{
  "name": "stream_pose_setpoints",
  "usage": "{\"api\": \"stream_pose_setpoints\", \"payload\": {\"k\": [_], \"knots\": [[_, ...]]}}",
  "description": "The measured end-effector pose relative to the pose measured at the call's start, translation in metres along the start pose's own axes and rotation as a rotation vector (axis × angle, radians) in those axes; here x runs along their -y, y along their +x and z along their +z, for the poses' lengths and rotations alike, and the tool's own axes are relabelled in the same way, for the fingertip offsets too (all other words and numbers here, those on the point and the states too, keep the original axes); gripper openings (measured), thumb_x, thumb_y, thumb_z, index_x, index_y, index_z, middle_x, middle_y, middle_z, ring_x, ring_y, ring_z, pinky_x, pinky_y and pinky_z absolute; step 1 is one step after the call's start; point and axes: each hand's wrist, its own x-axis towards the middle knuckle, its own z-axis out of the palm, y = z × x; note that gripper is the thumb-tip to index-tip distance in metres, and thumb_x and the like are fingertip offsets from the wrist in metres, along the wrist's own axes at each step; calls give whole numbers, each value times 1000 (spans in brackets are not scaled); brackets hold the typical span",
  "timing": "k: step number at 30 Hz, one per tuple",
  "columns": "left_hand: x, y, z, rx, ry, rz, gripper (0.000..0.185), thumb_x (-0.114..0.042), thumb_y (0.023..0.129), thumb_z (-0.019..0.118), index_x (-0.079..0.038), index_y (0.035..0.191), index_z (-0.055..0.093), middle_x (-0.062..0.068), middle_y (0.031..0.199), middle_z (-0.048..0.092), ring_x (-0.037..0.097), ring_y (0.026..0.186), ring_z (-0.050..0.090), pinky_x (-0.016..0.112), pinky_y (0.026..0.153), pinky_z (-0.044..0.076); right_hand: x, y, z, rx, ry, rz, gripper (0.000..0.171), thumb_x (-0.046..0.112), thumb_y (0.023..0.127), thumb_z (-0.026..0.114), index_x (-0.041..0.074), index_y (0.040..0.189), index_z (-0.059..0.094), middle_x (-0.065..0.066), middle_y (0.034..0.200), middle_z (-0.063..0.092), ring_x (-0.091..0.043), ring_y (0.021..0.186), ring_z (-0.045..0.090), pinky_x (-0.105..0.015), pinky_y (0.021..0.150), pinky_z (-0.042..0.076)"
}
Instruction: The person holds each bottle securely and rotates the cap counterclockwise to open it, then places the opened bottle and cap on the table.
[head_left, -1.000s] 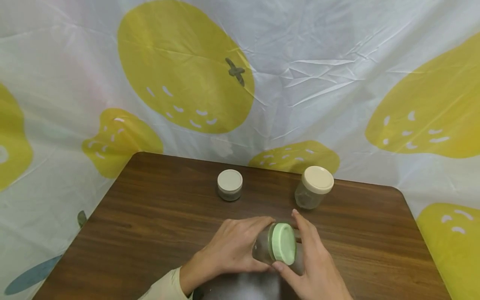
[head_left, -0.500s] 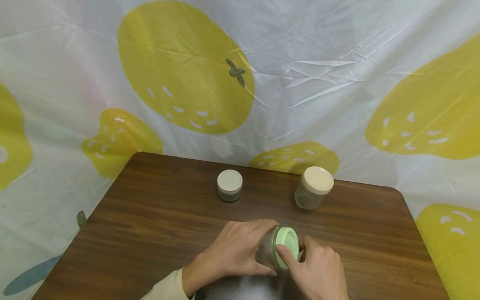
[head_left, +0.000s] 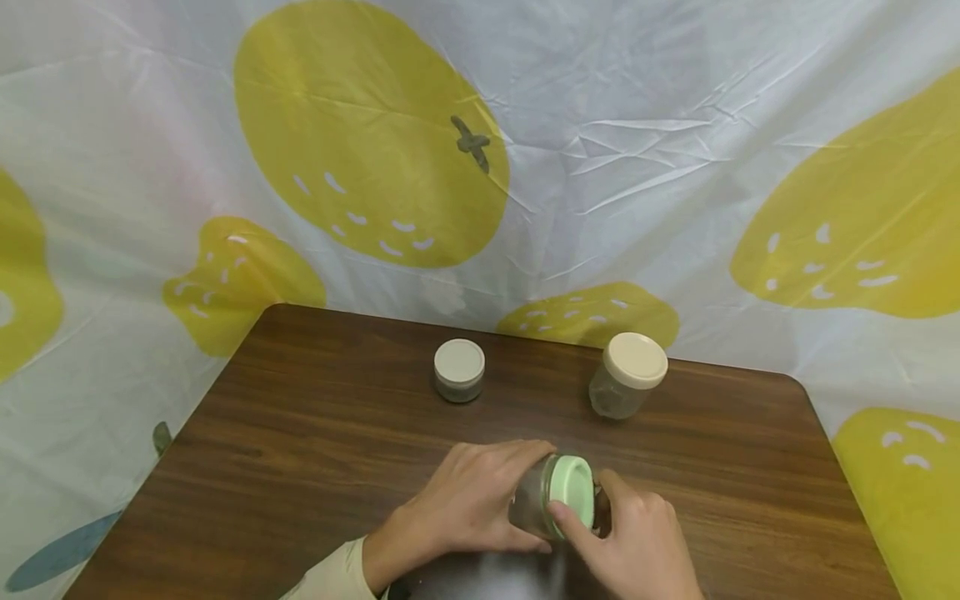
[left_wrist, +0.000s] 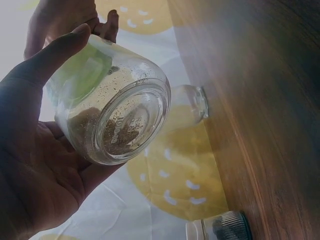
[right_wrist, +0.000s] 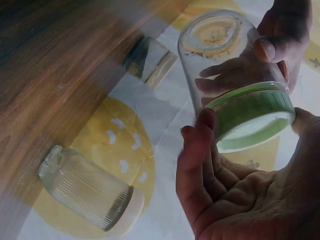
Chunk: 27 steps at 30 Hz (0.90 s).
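both hands are working the same glass jar (head_left: 534,505), which is being held tipped on its side just above the table (head_left: 315,433); compared with a second ago the right hand (head_left: 637,542) has curled in from an open, flanking spread and is now pinching the green lid (head_left: 572,493) by its rim, so a turn of the lid looks to be under way. the left hand (head_left: 468,500) is wrapping the jar's body, thumb underneath, fingers over the top, bracing it. beyond the hands, a small white-lidded jar (head_left: 459,370) and a cream-lidded jar (head_left: 628,375) are standing untouched.
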Motion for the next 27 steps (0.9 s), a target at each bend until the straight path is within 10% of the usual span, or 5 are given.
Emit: {"api": "stream_pose_setpoints", "payload": {"k": [12,27], "knots": [[3,-2,1,12,5,1,99,-72,61,91,-22,139,59,-11,124,75,4,99,74,24,68,60,-10,-4,-4,127,79,-112,71,44,79,90,15,138,62,12,116,71,1,92,65,-29,76,59],[8,-3,2,35,-2,-25,99,-72,60,92,-23,140,59,-10,124,75,5,101,74,27,72,61,-15,-1,-7,185,68,-164,95,39,75,93,12,155,48,8,133,66,-5,105,69,-33,83,62]]}}
